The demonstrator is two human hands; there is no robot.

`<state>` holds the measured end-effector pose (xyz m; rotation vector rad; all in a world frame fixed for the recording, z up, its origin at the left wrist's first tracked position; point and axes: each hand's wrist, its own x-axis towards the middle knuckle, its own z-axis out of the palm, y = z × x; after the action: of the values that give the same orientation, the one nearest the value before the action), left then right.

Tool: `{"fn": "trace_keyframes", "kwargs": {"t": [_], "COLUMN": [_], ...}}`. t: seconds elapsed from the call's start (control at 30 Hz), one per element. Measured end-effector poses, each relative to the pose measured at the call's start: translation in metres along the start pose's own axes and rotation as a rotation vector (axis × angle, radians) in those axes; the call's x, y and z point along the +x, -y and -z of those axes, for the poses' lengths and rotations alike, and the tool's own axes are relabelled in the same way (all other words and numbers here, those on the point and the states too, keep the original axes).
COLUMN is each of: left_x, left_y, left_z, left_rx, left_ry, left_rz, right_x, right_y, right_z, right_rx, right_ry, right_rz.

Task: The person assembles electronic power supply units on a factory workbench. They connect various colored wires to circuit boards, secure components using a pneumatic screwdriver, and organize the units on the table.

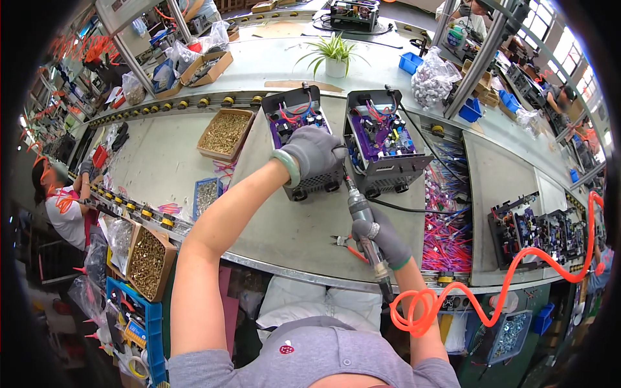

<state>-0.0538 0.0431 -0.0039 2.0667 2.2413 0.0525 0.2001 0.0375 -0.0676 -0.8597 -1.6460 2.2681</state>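
My right hand [383, 238], in a grey glove, is wrapped round an air screwdriver [359, 208] whose bit points away from me. An orange coiled hose [475, 304] trails from near the tool's rear end to the right. My left hand [315, 154], also gloved, lies over the front of the left black metal housing [290, 100], with its fingers bent together near the bit's tip. What those fingers hold, if anything, is hidden. Beside it stands a second open housing [396, 167] with a purple circuit board [383, 137] and wires inside.
Cutting pliers [349, 247] with orange handles lie before the housings. To the left are a carton of small brass-coloured parts [225, 134] and a blue bin of screws [206, 196]. Bundled red and blue wires [446, 239] fill the right side; more circuit assemblies [537, 229] lie beyond.
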Motion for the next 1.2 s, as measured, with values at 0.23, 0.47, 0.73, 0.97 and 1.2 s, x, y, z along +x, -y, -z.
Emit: {"fn": "trace_keyframes", "kwargs": {"t": [0.23,0.47,0.73,0.97,1.2], "left_x": [-0.005,-0.003,-0.003,-0.002,-0.002], "left_y": [-0.007,-0.008,-0.007,-0.008,-0.006], "left_z": [0.006,0.004,-0.004,-0.003,-0.005], "left_rx": [-0.014,-0.007,0.002,0.014,0.003], "left_ry": [-0.008,0.004,-0.046,-0.029,-0.058], "left_rz": [0.025,-0.002,0.007,0.033,0.002], "right_x": [0.005,0.006,0.009,0.011,0.01], "right_y": [0.004,0.0,-0.008,-0.011,-0.002], "right_z": [-0.002,0.0,-0.001,0.001,0.004], "right_rx": [0.046,0.27,0.234,0.184,0.204], "right_ry": [0.029,0.075,0.074,0.063,0.092], "right_rz": [-0.002,-0.093,-0.029,-0.044,-0.054]}}
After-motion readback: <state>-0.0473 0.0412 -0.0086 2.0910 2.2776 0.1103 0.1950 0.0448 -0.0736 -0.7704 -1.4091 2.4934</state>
